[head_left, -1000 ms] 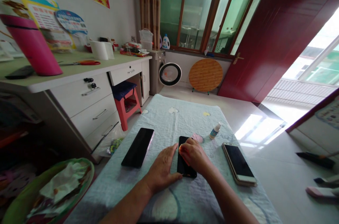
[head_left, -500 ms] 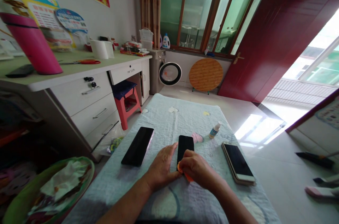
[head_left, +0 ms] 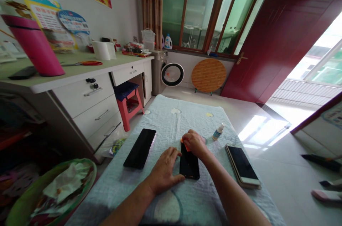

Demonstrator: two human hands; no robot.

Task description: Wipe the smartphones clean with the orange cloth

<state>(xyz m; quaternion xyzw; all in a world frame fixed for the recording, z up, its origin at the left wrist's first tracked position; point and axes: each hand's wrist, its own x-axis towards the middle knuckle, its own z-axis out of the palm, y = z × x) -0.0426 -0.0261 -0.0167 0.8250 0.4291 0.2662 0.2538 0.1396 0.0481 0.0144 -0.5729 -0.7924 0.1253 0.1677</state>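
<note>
A black smartphone (head_left: 189, 166) lies face up on the cloth-covered table in front of me. My left hand (head_left: 166, 170) steadies it from the left, fingertips at its side edge and thumb at its lower corner. In my right hand (head_left: 194, 143) is a bunched orange cloth (head_left: 187, 147), pressed on the upper end of the screen. That hand hides the phone's top right part. To the left rests a larger black phone (head_left: 140, 148). On the right lies a stack of phones (head_left: 242, 165), the top one white-framed. A small spray bottle (head_left: 218, 132) stands beyond my right hand.
The light blue patterned cloth (head_left: 184, 117) covers the table. A waste basket (head_left: 92, 178) stands at the lower left. Along the left wall runs a desk (head_left: 80, 94) with a pink tumbler (head_left: 40, 49) and scissors (head_left: 89, 63). A red stool (head_left: 130, 108) is under it.
My right hand has slid the orange cloth from the phone's lower end up to its top end, uncovering the lower screen. My left hand stays beside the phone.
</note>
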